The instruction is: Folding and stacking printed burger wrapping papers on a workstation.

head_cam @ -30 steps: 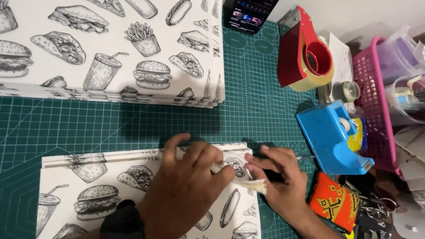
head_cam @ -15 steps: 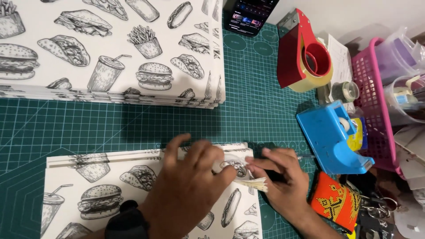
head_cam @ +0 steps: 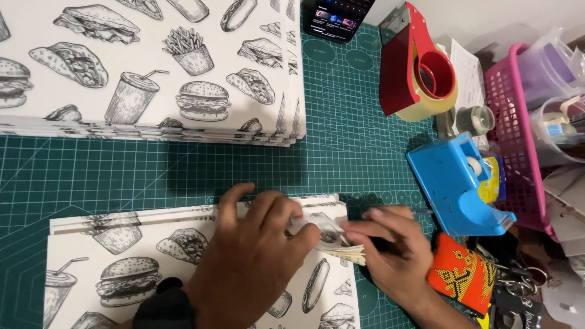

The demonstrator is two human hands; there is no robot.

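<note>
My left hand [head_cam: 259,244] pressed flat, fingers spread, on the food-print paper bag [head_cam: 152,262] lying on the green cutting mat [head_cam: 183,170]. My right hand [head_cam: 390,250] pinched the bag's folded corner flap [head_cam: 341,244] between thumb and fingertips, just beside my left fingers, near the blue tape dispenser [head_cam: 454,183].

Left hand [head_cam: 259,244] flat, fingers spread; right hand [head_cam: 390,244] pinching, fingertips together

A paper stack [head_cam: 152,73] lies behind the folded sheet [head_cam: 122,262]; tape dispensers [head_cam: 457,183] and a basket [head_cam: 518,134] sit right.
</note>
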